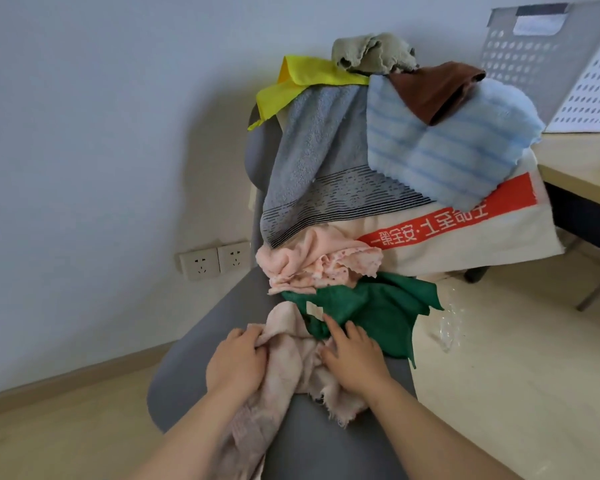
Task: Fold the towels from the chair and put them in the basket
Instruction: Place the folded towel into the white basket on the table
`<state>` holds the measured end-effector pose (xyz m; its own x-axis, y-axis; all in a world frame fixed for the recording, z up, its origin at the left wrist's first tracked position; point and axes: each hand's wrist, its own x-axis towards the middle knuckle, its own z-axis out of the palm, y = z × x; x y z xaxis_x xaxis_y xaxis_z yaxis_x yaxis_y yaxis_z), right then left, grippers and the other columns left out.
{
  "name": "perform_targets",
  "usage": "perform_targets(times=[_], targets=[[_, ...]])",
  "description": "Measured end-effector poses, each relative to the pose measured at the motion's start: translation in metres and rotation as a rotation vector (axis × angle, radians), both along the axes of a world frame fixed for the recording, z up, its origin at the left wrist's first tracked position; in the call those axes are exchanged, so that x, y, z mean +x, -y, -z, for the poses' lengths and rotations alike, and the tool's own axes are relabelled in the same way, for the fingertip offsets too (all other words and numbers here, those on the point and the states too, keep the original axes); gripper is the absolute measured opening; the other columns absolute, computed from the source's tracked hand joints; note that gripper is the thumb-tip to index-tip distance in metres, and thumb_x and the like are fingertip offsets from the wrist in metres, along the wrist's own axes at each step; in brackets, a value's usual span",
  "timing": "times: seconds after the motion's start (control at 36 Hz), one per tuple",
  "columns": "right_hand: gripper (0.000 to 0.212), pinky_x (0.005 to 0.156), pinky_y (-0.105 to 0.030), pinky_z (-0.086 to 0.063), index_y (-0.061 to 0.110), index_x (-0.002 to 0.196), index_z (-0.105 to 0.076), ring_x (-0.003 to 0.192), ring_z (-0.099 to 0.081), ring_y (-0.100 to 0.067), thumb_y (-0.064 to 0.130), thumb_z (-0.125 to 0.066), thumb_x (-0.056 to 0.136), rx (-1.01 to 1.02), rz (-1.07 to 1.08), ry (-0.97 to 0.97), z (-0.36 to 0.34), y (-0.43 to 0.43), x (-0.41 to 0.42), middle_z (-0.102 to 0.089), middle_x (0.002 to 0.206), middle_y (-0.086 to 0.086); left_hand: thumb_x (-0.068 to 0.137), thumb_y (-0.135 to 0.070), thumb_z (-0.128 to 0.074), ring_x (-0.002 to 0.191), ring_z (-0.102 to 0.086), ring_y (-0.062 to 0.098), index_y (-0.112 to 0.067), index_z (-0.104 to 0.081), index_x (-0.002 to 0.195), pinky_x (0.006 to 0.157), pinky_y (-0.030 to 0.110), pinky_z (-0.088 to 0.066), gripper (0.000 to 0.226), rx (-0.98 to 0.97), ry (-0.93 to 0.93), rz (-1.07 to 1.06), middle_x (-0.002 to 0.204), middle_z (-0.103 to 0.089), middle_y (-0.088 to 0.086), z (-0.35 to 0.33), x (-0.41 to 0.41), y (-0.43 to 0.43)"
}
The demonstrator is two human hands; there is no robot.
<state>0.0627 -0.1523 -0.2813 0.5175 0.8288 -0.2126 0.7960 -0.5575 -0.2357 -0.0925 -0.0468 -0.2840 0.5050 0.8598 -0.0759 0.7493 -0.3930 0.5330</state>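
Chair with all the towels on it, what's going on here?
A person is handling a pale pink towel lying on the seat of the grey chair. The left hand grips one side of it, while the right hand rests flat on it beside a green cloth. Other towels, among them a grey towel and a blue striped towel, hang unfolded over the backrest. The basket stands on the desk at the right; its inside is hidden.

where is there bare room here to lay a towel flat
Bare grey seat shows left of the left hand, out to the seat's edge, and in front between the forearms. The desk is bare in front of the basket. Crowded: the backrest and rear seat, under the grey towel, green towel and others.
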Motion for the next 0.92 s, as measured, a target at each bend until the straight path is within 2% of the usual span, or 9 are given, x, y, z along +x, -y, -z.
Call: perform_targets(times=[0.11,0.22,0.39,0.5,0.56,0.64,0.75,0.86,0.92], targets=[[0.058,0.112,-0.035,-0.020,0.034,0.149,-0.010,0.141,-0.018,-0.022,0.040,-0.035,0.098,0.064,0.028,-0.077,-0.003,-0.005,0.009,-0.021,0.154,-0.006,0.097,-0.025,-0.036,0.093,-0.055,0.020,-0.025,-0.055,0.098,0.072,0.031,-0.042,0.018,-0.165,0.219,-0.154,0.102,-0.059,0.000,-0.006,0.003,-0.012],[0.053,0.104,-0.032,-0.031,0.028,0.141,-0.034,0.129,-0.034,-0.019,0.031,-0.049,0.091,0.370,0.120,-0.079,-0.012,-0.003,-0.004,-0.041,0.138,0.000,0.091,-0.020,-0.052,0.087,-0.058,0.017,-0.026,-0.061,0.088,0.069,0.028,-0.044,0.012,-0.320,0.605,-0.248,0.093,-0.064,-0.003,-0.026,0.000,-0.016],[0.072,0.109,-0.033,-0.028,0.033,0.141,-0.032,0.132,-0.028,-0.016,0.033,-0.066,0.078,0.656,0.059,-0.201,-0.043,-0.002,-0.027,-0.032,0.145,0.007,0.076,-0.002,-0.064,0.075,-0.057,-0.011,-0.040,-0.065,0.065,0.064,0.012,-0.040,0.040,-0.165,0.818,-0.011,0.076,-0.066,-0.026,-0.082,0.004,-0.007],[0.086,0.111,-0.043,-0.025,0.043,0.144,-0.019,0.138,-0.018,-0.022,0.038,-0.068,0.074,0.600,0.046,-0.356,-0.065,-0.008,-0.028,-0.015,0.153,0.008,0.069,0.005,-0.067,0.083,-0.058,-0.008,-0.045,-0.063,0.057,0.070,0.004,-0.039,0.052,0.050,0.809,0.195,0.078,-0.066,-0.025,-0.116,0.009,0.003],[0.074,0.106,-0.039,-0.027,0.043,0.140,-0.030,0.133,-0.022,-0.024,0.043,-0.067,0.076,0.538,0.073,-0.312,-0.073,-0.008,-0.025,-0.020,0.149,0.005,0.067,0.009,-0.065,0.086,-0.058,-0.010,-0.041,-0.063,0.058,0.073,0.000,-0.038,0.051,0.126,0.812,0.307,0.082,-0.066,-0.027,-0.126,0.011,0.010],[0.036,0.086,-0.031,-0.033,0.033,0.117,-0.059,0.113,-0.037,-0.025,0.039,-0.060,0.082,0.567,0.125,-0.140,-0.084,-0.006,-0.020,-0.042,0.112,0.002,0.063,0.000,-0.059,0.087,-0.057,-0.009,-0.034,-0.067,0.069,0.076,0.001,-0.037,0.036,0.215,0.800,0.435,0.082,-0.065,-0.023,-0.137,0.013,0.020],[0.012,0.079,-0.037,-0.041,0.013,0.089,-0.066,0.097,-0.047,-0.027,0.019,-0.057,0.084,0.809,0.158,-0.072,-0.099,-0.001,-0.022,-0.057,0.094,-0.006,0.073,0.004,-0.058,0.091,-0.053,-0.005,-0.045,-0.054,0.090,0.081,0.005,-0.036,0.053,0.335,0.809,0.297,0.094,-0.055,-0.017,-0.134,0.015,0.020],[0.009,0.067,-0.033,-0.042,0.004,0.078,-0.054,0.071,-0.051,-0.017,0.011,-0.052,0.084,1.013,0.201,-0.500,-0.126,0.005,-0.032,-0.057,0.071,-0.002,0.066,-0.022,-0.079,0.100,-0.048,-0.001,-0.033,-0.048,0.123,0.085,0.016,-0.037,0.066,0.071,0.688,0.103,0.117,-0.044,-0.010,-0.130,0.012,0.019],[0.015,0.061,-0.027,-0.040,0.011,0.069,-0.048,0.065,-0.047,-0.010,0.011,-0.050,0.084,1.074,0.241,-0.639,-0.138,0.009,-0.034,-0.050,0.063,0.004,0.051,-0.044,-0.082,0.101,-0.056,0.004,-0.035,-0.054,0.119,0.083,0.018,-0.043,0.074,-0.207,0.629,0.156,0.116,-0.056,-0.012,-0.130,0.007,0.019]])
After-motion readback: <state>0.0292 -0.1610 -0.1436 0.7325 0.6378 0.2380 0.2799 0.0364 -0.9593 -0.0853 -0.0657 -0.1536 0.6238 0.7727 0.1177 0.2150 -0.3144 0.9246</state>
